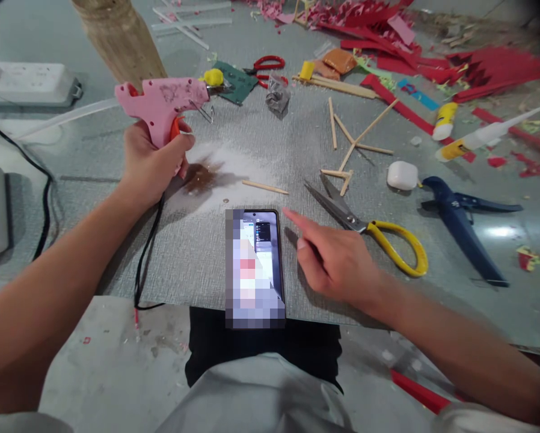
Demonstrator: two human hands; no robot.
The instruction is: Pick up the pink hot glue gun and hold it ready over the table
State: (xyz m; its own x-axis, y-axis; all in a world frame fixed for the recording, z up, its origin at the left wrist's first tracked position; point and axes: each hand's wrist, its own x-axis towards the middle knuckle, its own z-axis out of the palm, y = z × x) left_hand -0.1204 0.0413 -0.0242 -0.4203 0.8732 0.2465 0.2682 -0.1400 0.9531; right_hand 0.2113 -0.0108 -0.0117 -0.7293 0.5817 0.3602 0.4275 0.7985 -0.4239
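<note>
My left hand (155,153) is closed around the handle of a pink glue gun (166,99), fingers by its orange trigger. The gun's nozzle points right, and a clear glue stick (71,118) sticks out of its back. My right hand (335,261) holds nothing; its index finger is stretched out beside the top right corner of a lit phone (267,264), the other fingers curled. The phone lies at the table's front edge, its screen partly blurred. Just beyond it rests a short wooden stick (265,187). Yellow-handled scissors (364,225) lie partly open by my right hand.
Several wooden sticks (355,144), a white earbud case (402,175), dark blue pliers (466,228) and a glue bottle (463,144) lie to the right. Red paper scraps (495,69) cover the far right. A power strip (26,84) and black cord (146,264) are at left.
</note>
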